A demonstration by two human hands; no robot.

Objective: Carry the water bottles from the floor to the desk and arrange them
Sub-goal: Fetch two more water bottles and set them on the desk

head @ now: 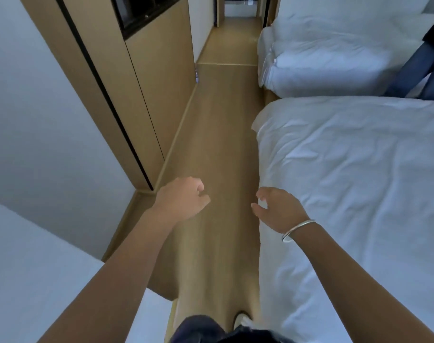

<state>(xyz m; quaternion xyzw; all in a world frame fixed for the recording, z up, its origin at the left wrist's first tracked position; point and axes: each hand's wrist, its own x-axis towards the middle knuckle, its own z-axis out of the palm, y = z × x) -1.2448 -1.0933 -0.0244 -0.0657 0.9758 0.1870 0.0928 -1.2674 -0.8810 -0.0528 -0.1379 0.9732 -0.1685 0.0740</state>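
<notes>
While both hands are hanging in front of the body with nothing in them, the left hand (183,198) is showing loosely curled fingers over the wooden floor (225,125) and the right hand (276,209), with a silver bangle (297,230) on its wrist, is holding its thumb and fingers relaxed and slightly apart just beside the near bed (359,194). The person is standing in the narrow aisle, the wooden cabinet (146,78) lying to the left and a far bed (334,58) to the right. A small object at the cabinet's far foot (197,75) may be a bottle, but it is too small to tell; no water bottles and no desk are plainly showing. The step in hand is judged to be walking to the bottles; doing it well calls for keeping both hands free, staying central in the aisle, and crouching squarely before gripping each bottle round its body.
</notes>
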